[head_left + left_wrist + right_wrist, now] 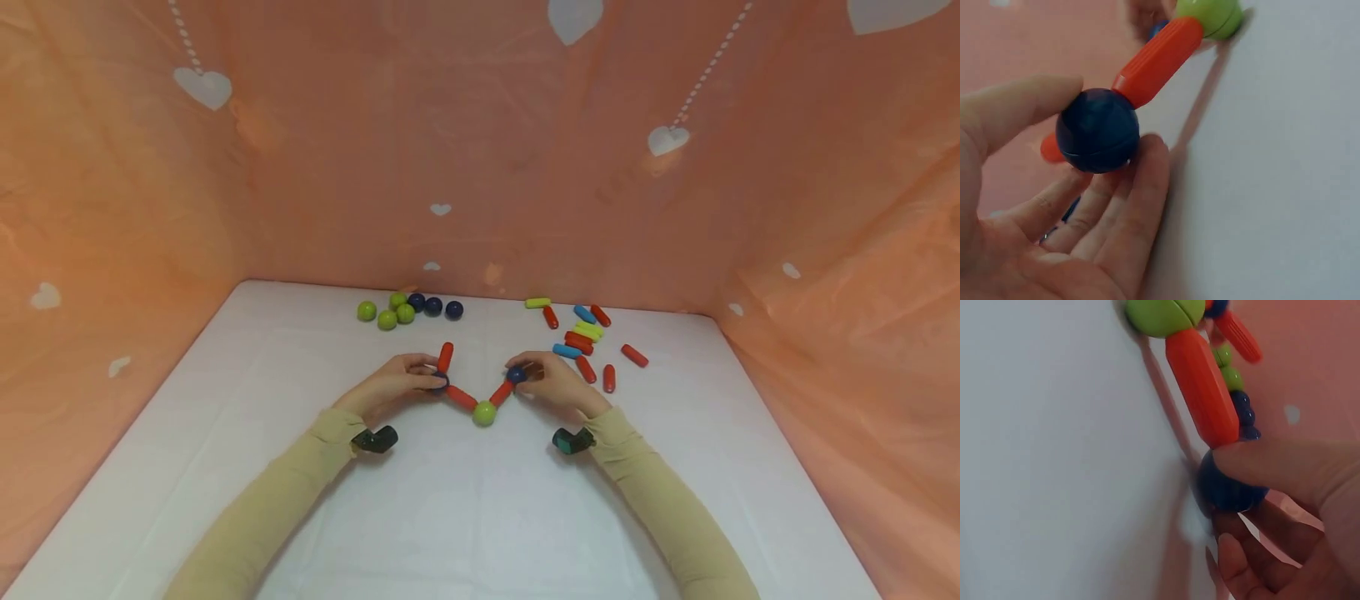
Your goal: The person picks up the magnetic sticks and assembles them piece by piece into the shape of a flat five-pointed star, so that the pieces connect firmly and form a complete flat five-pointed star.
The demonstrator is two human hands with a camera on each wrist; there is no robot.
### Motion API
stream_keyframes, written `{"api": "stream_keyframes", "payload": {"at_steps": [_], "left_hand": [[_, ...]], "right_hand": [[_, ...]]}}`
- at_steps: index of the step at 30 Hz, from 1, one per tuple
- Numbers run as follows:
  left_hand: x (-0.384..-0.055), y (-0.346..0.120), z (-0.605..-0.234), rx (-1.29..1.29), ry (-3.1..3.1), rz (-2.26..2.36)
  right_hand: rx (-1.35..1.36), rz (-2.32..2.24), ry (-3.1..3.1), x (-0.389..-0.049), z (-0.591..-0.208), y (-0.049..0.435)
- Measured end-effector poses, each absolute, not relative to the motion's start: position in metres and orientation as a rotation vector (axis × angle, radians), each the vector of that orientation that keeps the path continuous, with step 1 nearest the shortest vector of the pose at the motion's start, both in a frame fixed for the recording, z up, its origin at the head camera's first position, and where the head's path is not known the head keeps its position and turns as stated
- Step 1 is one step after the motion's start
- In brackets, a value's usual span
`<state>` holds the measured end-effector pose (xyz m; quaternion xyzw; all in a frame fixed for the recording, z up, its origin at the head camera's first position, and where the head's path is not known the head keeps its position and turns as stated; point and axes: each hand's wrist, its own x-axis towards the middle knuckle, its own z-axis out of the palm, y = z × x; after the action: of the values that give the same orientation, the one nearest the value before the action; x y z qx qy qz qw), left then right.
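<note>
Hands (392, 383) (557, 384) pinching 2 navy balls (1098, 130) (1227, 486), 1 each, 2 red rods (461, 397) (501, 393) joining them to 1 green ball (484, 413) between.

the dark blue balls (1097, 130) and green balls (484, 413) look like smooth, glossy plastic. the red rods (1159, 62) seem plastic too, with fine ridges and a softer sheen. beige sleeves (262, 492) are matt cloth, the orange-pink curtain (465, 158) creased, thin-looking sheeting, the white table covering (420, 517) matt.
</note>
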<state>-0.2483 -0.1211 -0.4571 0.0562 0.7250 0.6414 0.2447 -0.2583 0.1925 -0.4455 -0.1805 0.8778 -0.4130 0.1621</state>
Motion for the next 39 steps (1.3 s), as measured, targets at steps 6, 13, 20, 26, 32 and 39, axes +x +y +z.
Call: {"api": "stream_keyframes", "payload": {"at_steps": [6, 13, 20, 26, 32, 39], "left_hand": [[-0.233, -0.114, -0.454, 0.142, 2.074, 1.63], [-0.226, -0.107, -0.449, 0.229, 2.065, 1.6], [-0.226, -0.107, -0.454, 0.283, 2.036, 1.671], [-0.226, -0.112, -0.456, 0.261, 1.974, 1.739], [-0.229, -0.117, -0.456, 0.169, 1.98, 1.812], [-0.232, -0.121, -0.46, 0.169, 1.992, 1.839]], "right_hand": [[-0.518, -1.178, 2.498, -0.272, -0.441, 0.193], [-0.482, -1.184, 2.461, -0.283, -0.439, 0.191], [-0.477, -1.192, 2.456, -0.282, -0.437, 0.19], [-0.579, -1.287, 2.461, -0.273, -0.424, 0.182], [-0.705, -1.337, 2.371, -0.257, -0.414, 0.156], [-0.793, -1.199, 2.386, -0.236, -0.43, 0.123]]}}
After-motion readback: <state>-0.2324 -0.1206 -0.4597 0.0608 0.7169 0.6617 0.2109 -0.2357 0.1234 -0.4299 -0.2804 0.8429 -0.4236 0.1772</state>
